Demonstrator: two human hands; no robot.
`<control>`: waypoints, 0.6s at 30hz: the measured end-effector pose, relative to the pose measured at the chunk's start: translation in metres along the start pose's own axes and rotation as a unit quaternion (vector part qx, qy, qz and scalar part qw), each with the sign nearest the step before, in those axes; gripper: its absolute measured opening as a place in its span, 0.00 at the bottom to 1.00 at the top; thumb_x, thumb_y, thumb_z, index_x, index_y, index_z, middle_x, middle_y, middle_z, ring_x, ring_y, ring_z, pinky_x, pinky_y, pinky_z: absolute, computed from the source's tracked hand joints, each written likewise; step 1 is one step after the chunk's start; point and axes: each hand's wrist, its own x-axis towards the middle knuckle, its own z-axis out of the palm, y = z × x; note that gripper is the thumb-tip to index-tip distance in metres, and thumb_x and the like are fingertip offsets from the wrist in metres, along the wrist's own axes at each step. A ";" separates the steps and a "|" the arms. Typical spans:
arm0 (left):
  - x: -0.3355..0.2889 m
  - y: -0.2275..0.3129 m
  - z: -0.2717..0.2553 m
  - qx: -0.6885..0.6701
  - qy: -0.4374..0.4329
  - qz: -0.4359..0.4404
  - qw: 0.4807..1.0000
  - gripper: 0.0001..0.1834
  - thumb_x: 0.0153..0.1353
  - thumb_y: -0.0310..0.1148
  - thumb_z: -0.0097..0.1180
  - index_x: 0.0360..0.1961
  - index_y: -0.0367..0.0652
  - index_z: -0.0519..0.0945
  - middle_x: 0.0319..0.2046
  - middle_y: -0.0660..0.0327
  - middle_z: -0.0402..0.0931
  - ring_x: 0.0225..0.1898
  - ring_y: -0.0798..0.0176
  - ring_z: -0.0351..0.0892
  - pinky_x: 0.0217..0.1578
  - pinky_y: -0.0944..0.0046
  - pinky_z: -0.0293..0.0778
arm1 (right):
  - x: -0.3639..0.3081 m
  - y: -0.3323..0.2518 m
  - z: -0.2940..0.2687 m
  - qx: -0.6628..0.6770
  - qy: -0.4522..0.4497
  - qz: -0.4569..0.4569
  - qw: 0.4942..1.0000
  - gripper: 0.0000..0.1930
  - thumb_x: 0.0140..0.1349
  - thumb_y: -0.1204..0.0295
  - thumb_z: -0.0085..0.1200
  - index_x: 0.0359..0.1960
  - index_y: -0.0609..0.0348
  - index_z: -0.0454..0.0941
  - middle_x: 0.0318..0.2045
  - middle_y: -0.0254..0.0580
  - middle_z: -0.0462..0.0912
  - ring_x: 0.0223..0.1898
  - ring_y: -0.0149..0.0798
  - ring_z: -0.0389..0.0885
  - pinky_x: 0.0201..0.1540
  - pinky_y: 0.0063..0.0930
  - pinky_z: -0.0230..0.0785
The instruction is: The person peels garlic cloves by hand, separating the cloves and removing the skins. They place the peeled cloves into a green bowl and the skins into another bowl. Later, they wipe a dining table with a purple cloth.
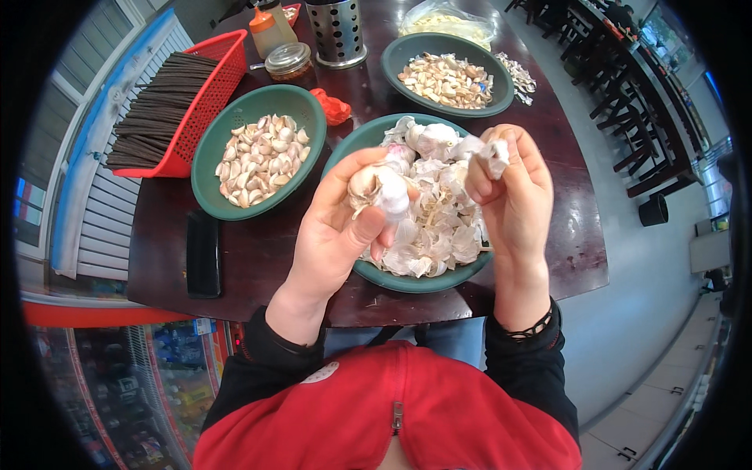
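Note:
My left hand is closed around a partly opened garlic bulb, its cloves showing at the top. Up and to the right, my right hand pinches a piece of white garlic skin between thumb and fingers. Both hands are raised over a green bowl filled with papery garlic skins and some whole bulbs at its far side. To the left, a green colander holds a heap of separated, unpeeled garlic cloves.
A dark green basin of garlic pieces stands at the far right, beside scattered skins and a plastic bag. A red basket of dark sticks, a lidded jar, a perforated metal holder and a black phone share the table.

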 end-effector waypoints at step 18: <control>-0.009 -0.020 0.010 0.300 0.098 0.136 0.939 0.28 0.62 0.19 0.50 0.64 0.29 0.59 0.60 0.50 0.61 0.57 0.60 0.68 0.54 0.64 0.68 | -0.017 0.028 0.017 -0.515 -0.075 -0.345 0.781 0.11 0.45 0.85 0.63 0.32 0.65 0.78 0.30 0.44 0.80 0.29 0.40 0.81 0.28 0.26 0.73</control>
